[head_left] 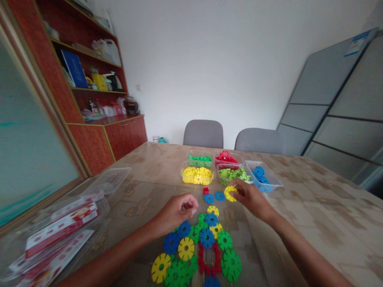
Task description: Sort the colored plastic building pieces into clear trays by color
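Between the thumb and fingers of my right hand (pixel 247 195) is a yellow notched disc (pixel 230 193), held just above the table in front of the light-green tub. My left hand (pixel 184 207) hovers over the left side of the joined pieces, its fingers curled; whether anything is in them is hidden. Below lies a flat arrangement of green discs (pixel 231 265), blue discs (pixel 206 238), yellow discs (pixel 186 248) and a red square frame (pixel 210 259). Two loose blue discs (pixel 220 195) and a small red piece (pixel 206 190) lie between my hands.
Clear tubs hold yellow pieces (pixel 198 175), green pieces (pixel 200 158), red pieces (pixel 226 157), light-green pieces (pixel 235 174) and blue pieces (pixel 259 174). Plastic packaging with printed cards (pixel 61 227) lies at the left. Two grey chairs (pixel 203 133) stand behind the table (pixel 317 207).
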`<act>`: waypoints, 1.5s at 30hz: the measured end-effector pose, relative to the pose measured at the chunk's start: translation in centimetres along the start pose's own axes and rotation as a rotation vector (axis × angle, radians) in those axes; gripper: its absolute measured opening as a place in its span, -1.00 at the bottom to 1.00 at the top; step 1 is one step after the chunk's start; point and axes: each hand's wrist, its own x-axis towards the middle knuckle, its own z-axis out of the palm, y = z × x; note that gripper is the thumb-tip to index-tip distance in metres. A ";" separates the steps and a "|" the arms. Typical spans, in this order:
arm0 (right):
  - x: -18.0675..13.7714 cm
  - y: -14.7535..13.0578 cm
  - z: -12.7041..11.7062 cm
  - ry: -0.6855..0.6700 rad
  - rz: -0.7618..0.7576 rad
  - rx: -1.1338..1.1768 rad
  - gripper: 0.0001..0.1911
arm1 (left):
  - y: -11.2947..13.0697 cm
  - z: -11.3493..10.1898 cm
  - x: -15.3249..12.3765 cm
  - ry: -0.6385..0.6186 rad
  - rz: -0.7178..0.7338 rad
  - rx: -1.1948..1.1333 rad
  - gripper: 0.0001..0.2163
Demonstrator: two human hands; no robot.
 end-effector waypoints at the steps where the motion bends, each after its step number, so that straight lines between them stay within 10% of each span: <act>1: 0.3 0.6 -1.3 0.071 0.018 -0.014 -0.73 | 0.0 -0.1 0.0 0.001 0.002 0.013 -0.93; 10: 1.0 3.8 -9.0 0.460 0.123 0.031 -0.53 | 0.0 -0.2 0.0 -0.026 0.007 0.055 -0.91; 20: 1.6 1.1 -1.4 0.168 0.048 0.181 -0.57 | 0.4 -0.2 0.1 -0.020 -0.011 0.073 -0.91; 29: 8.7 -2.4 4.7 0.009 0.002 0.311 -0.64 | 0.2 -0.7 0.1 -0.034 -0.005 0.136 -0.90; 45: 0.5 2.6 2.0 -0.044 -0.068 -0.193 -0.79 | 1.0 -7.0 -1.5 -0.273 -0.101 0.431 -0.66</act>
